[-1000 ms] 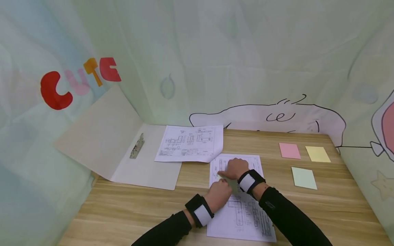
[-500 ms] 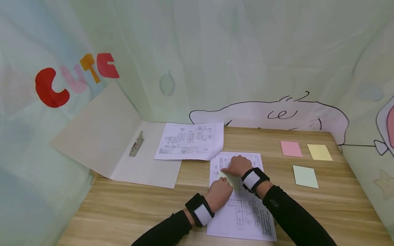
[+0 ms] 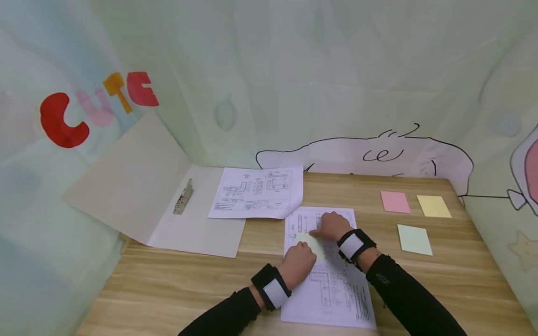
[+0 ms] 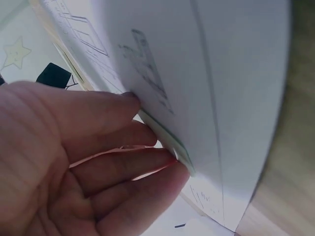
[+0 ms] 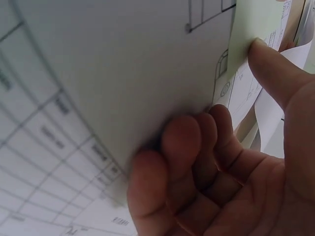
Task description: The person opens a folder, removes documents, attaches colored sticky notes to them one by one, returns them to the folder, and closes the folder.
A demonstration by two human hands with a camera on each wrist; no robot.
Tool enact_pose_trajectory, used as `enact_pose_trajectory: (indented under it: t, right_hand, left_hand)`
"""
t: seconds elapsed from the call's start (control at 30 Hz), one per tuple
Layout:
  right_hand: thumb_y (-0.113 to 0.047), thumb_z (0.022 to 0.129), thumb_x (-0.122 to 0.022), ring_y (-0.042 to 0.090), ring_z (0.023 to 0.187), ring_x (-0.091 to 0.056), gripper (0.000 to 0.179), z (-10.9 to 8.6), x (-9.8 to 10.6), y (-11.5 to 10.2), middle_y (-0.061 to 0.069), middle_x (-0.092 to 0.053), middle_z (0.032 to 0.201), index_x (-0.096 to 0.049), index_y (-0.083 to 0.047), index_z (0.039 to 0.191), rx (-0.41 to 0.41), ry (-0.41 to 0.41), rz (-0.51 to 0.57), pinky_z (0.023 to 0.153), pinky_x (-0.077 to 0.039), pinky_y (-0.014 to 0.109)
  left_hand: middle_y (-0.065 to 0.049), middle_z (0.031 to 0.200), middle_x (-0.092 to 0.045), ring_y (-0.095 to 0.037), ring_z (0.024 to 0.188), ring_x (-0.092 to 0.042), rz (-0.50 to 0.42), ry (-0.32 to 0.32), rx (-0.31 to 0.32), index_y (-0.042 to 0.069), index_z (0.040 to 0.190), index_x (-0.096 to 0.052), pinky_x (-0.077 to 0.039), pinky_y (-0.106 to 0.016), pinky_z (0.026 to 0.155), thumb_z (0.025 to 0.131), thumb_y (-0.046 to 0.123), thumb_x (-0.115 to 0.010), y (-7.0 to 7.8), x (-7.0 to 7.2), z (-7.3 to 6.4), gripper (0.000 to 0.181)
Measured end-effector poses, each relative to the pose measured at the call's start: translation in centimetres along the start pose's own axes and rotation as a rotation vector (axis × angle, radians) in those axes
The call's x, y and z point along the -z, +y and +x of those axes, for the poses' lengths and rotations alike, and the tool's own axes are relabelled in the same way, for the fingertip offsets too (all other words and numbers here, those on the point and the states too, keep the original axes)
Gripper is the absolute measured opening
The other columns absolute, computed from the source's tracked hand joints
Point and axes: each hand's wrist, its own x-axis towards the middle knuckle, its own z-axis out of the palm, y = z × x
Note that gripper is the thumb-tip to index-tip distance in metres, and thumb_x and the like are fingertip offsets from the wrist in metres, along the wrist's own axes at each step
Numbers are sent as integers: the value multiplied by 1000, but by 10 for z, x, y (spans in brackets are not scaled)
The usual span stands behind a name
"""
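A pale green sticky note [image 3: 318,247] lies on a sheet of technical drawings [image 3: 332,310] between my hands. My left hand [image 3: 298,264] has its bent fingertips on the note's edge, as the left wrist view shows with the thin note strip [image 4: 170,140] under them. My right hand [image 3: 332,227] is just beyond it, its thumb pressing the note [image 5: 256,22] in the right wrist view. The other right fingers [image 5: 182,142] are bent, their tips against the drawing sheet. Part of the note is covered by the hands.
Loose pink [image 3: 395,201], yellow [image 3: 434,206] and green sticky notes [image 3: 414,239] lie at the table's right. An open folder [image 3: 206,235] with a metal clip [image 3: 183,197] stands at the left against the curtain. Another drawing sheet [image 3: 258,191] overlaps the folder.
My right hand has slid to the right over the sheet, with more of the green sticky note showing. The left hand has stayed almost in place. The head view has shifted slightly.
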Motion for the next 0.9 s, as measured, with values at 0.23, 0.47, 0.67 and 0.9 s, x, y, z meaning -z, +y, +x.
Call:
enact_pose_trajectory:
  t: [0.23,0.47,0.67,0.9]
  right_hand:
    - [-45,77,-75,16,51,-47,42,-2,5,13,2,-46,56,-61,-5,70,-12,-24,32,47,-33,27]
    - [-42,78,-75,19,54,-51,42,-9,9,24,7,-54,62,-64,-2,79,5,14,41,49,-36,28]
    - [-36,86,-66,20,54,-49,37,-16,-1,26,7,-52,63,-63,1,82,56,82,8,49,-35,30]
    - [-32,88,-65,20,69,-49,37,-42,-6,35,9,-56,83,-61,3,101,184,76,-33,64,-44,34]
  left_hand:
    - [-1,73,-60,-11,67,-53,-28,-11,5,17,87,-75,-48,-23,51,90,20,-63,0,-4,2,12]
    - [0,66,-57,-11,62,-54,-112,-12,3,15,78,-73,-47,-24,50,88,25,-65,-8,-7,5,17]
    - [5,55,-51,-8,50,-47,-418,-56,35,16,64,-64,-41,-24,46,92,30,-59,-31,-8,12,32]
    - [3,89,-65,-10,77,-55,-1170,-101,216,8,94,-72,-44,-25,68,94,23,-55,-65,-21,3,23]
